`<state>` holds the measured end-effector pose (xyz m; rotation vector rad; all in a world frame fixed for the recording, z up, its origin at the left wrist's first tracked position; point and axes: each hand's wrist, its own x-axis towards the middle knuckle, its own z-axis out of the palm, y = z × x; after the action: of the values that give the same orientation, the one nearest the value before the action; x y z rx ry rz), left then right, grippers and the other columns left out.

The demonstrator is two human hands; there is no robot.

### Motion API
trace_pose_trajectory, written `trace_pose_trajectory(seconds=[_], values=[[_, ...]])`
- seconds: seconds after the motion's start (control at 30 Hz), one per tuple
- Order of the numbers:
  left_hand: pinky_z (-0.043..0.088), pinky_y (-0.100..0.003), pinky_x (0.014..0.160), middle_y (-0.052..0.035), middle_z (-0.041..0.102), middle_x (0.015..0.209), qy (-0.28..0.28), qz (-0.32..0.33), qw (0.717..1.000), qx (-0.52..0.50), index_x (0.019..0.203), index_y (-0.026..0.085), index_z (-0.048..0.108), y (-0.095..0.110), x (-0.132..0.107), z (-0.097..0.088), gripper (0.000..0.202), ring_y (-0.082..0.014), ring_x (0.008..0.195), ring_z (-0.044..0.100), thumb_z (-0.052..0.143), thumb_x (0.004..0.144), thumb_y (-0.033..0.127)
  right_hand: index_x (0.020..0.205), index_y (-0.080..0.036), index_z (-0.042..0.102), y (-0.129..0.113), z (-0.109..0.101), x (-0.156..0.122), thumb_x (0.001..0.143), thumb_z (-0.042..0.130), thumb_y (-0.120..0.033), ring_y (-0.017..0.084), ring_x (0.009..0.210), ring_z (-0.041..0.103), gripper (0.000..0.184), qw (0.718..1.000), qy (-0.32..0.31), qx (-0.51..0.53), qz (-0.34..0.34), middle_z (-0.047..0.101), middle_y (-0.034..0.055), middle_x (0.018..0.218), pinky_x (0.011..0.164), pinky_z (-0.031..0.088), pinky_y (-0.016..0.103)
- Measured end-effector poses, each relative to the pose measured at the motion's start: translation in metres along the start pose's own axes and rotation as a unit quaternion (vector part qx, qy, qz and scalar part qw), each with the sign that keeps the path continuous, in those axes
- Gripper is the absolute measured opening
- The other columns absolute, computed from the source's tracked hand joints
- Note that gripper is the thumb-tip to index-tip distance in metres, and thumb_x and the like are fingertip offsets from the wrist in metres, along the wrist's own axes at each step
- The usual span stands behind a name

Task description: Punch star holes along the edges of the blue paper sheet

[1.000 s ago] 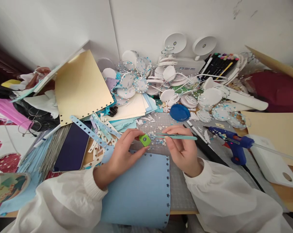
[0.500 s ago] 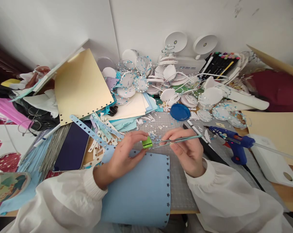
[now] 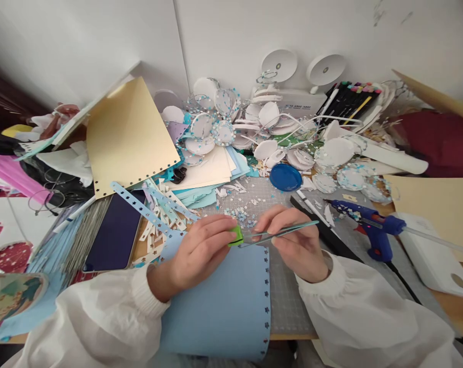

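Observation:
My left hand (image 3: 205,245) is closed round a small green craft punch (image 3: 236,236), most of it hidden under the fingers. Between the thumb and fingers of my right hand (image 3: 293,241) is a pair of tweezers (image 3: 287,231), its tips pointing left at the punch's edge. Whether the tips touch the punch I cannot tell. Below both hands lies a light blue paper sheet (image 3: 216,306) with star-shaped holes along its right and top edges. Small punched paper bits (image 3: 250,212) are scattered on the grey cutting mat (image 3: 288,301) just beyond the hands.
A blue glue gun (image 3: 373,225) lies at the right beside a white box (image 3: 434,255). A blue lid (image 3: 285,177) sits beyond my hands, before a heap of white discs and beaded wire rings (image 3: 224,132). At the left are a phone (image 3: 111,232) and paper strips (image 3: 155,235).
My left fingers have wrapped further over the punch, which has tilted and shifted slightly down and right. The tweezers have angled more steeply, tips lower, close to the punch.

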<state>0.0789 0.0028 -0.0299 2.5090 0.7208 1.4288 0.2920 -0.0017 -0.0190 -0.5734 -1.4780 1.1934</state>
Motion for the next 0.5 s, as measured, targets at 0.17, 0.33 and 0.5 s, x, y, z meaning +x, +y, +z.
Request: trace_pose_trajectory(seconds=[0.17, 0.33, 0.5], values=[[0.053, -0.035, 0.092, -0.0108, 0.065, 0.109, 0.0, -0.023, 1.0, -0.021, 0.12, 0.02, 0.045, 0.0017, 0.0004, 0.0012, 0.047, -0.0191, 0.109, 0.061, 0.061, 0.081, 0.002, 0.09, -0.023, 0.062, 0.003, -0.0014, 0.0007, 0.087, 0.059, -0.023, 0.017, 0.079, 0.062, 0.005, 1.0, 0.012, -0.016, 0.004, 0.061, 0.0048, 0.09, 0.067, 0.059, 0.036], [0.055, -0.035, 0.089, -0.0113, 0.064, 0.112, 0.0, -0.071, 0.996, -0.047, 0.12, 0.022, 0.043, 0.0027, 0.0007, 0.0029, 0.048, -0.0194, 0.106, 0.063, 0.067, 0.08, 0.008, 0.091, -0.022, 0.062, 0.0057, 0.0006, 0.0026, 0.087, 0.059, -0.022, 0.017, 0.083, 0.062, 0.005, 0.998, 0.017, 0.029, 0.046, 0.06, 0.0041, 0.09, 0.073, 0.058, 0.037], [0.054, -0.034, 0.088, -0.0116, 0.065, 0.112, -0.012, -0.1, 0.994, -0.033, 0.113, 0.02, 0.048, 0.0037, 0.0012, 0.004, 0.04, -0.0201, 0.104, 0.064, 0.069, 0.08, 0.014, 0.092, -0.022, 0.062, 0.0066, 0.0064, 0.006, 0.087, 0.061, -0.027, 0.017, 0.082, 0.063, 0.007, 0.99, 0.041, 0.08, 0.111, 0.06, 0.004, 0.09, 0.068, 0.059, 0.035]])
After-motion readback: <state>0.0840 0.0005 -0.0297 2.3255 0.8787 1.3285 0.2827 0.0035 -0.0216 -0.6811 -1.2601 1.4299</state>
